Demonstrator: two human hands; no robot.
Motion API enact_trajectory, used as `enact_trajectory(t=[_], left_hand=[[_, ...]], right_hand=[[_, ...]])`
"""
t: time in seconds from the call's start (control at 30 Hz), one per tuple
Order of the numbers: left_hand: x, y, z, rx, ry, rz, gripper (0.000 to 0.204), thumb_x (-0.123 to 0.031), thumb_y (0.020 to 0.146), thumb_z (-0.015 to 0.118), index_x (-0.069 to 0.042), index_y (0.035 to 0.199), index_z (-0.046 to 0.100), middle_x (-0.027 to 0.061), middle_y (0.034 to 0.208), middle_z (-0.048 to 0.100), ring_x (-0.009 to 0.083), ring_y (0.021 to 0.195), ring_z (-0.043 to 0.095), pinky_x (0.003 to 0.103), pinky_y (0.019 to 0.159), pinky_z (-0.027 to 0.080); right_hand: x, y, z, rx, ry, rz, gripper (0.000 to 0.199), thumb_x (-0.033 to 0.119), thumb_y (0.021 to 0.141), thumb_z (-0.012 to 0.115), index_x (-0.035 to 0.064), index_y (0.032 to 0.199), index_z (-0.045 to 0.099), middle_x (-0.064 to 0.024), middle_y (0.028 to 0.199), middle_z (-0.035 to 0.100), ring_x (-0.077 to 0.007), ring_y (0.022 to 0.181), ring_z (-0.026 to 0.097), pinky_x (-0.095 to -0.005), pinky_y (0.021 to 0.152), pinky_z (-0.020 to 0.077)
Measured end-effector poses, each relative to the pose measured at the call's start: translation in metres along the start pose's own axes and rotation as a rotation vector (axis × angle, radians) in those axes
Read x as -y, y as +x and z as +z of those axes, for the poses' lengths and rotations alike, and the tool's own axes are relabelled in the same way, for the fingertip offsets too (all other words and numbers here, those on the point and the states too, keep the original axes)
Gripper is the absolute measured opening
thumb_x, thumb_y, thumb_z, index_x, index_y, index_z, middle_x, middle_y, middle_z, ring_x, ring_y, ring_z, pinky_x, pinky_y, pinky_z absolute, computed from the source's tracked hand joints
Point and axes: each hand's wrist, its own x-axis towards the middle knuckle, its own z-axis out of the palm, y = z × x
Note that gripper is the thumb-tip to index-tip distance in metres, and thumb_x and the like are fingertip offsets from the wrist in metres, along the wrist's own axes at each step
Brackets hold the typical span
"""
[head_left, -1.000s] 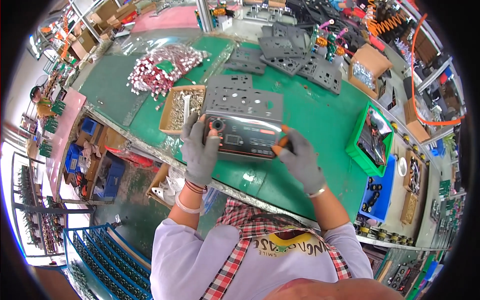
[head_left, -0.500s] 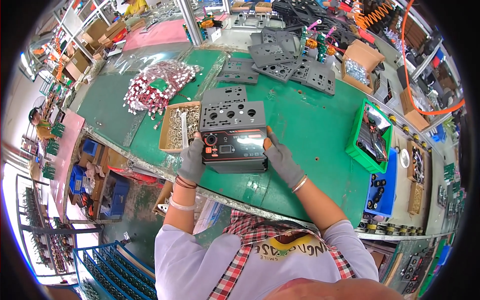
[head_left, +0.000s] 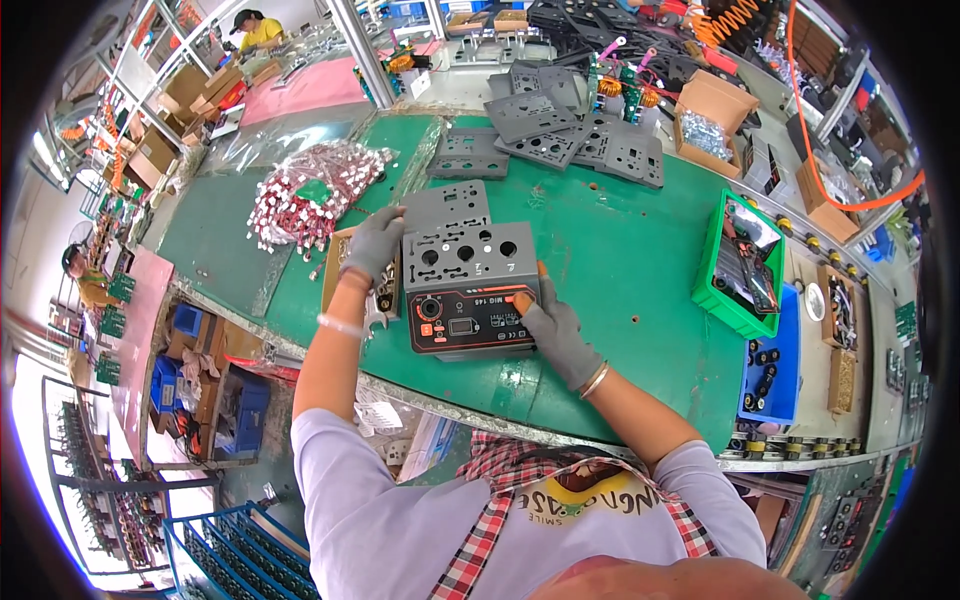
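Observation:
A grey metal casing plate with round holes point(head_left: 470, 250) stands in front of me, a black control panel with orange markings point(head_left: 475, 320) on its near face. My right hand point(head_left: 560, 335), in a grey glove, grips the panel's right side, thumb on its front. My left hand point(head_left: 374, 245), also gloved, is off the panel, fingers extended, fingertips beside the left edge of another grey plate point(head_left: 445, 205) lying behind; whether they touch it I cannot tell. Below that hand is a cardboard box of metal rings point(head_left: 333, 278), partly hidden, with a fork-ended metal tool point(head_left: 377, 315) at its near edge.
A bagged bundle of red and white wires point(head_left: 310, 195) lies to the left. Several grey plates point(head_left: 540, 115) are piled at the back. On the right stand a green bin point(head_left: 712, 270) and a blue tray point(head_left: 785, 375). Another person in yellow point(head_left: 262, 35) sits far off.
My left hand has let go of the control panel's left side and moved up and left, over the ring box. The panel's face has tilted up more toward me; my right hand still grips it.

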Motion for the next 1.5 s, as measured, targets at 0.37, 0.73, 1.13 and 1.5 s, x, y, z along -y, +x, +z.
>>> enact_trajectory(t=[0.37, 0.73, 1.13, 1.5], left_hand=[[-0.031, 0.084, 0.053, 0.600, 0.793, 0.295, 0.043, -0.040, 0.083, 0.052, -0.016, 0.118, 0.056, 0.0108, 0.130, 0.043, 0.0283, 0.123, 0.037, 0.036, 0.101, 0.032], [-0.060, 0.127, 0.024, -0.083, 0.707, 0.293, 0.033, -0.044, 0.077, 0.061, -0.016, 0.094, 0.067, 0.0121, 0.111, 0.050, 0.0310, 0.104, 0.047, 0.039, 0.090, 0.040], [-0.263, -0.029, 0.062, 0.390, -0.216, 0.313, 0.030, -0.026, 0.086, 0.054, 0.001, 0.097, 0.051, 0.0128, 0.083, 0.056, 0.0224, 0.074, 0.055, 0.033, 0.069, 0.045], [-0.195, -0.219, 0.167, 0.963, -0.176, 0.261, 0.063, -0.033, 0.081, 0.059, 0.000, 0.129, 0.034, 0.0231, 0.089, 0.061, 0.0367, 0.078, 0.061, 0.040, 0.068, 0.049]], right_hand=[[-0.066, -0.056, -0.059, -0.256, 0.027, -0.143, 0.070, 0.023, 0.081, 0.061, 0.0023, 0.137, 0.024, -0.0214, 0.120, 0.051, -0.0334, 0.101, 0.058, -0.0383, 0.083, 0.0474], [-0.081, -0.076, -0.085, -0.422, -0.531, -0.379, 0.047, 0.016, 0.070, 0.065, 0.0029, 0.113, 0.052, -0.0163, 0.100, 0.056, -0.0324, 0.087, 0.057, -0.0389, 0.075, 0.0479], [-0.016, -0.101, -0.124, -0.367, 0.430, -0.238, 0.070, 0.032, 0.082, 0.064, 0.0058, 0.136, 0.028, -0.0156, 0.122, 0.049, -0.0217, 0.105, 0.054, -0.0321, 0.089, 0.0436], [-0.036, -0.156, -0.168, -0.567, 0.552, 0.240, 0.047, 0.015, 0.083, 0.052, -0.0021, 0.125, 0.042, -0.0071, 0.094, 0.060, -0.0122, 0.081, 0.056, -0.0261, 0.073, 0.0452]])
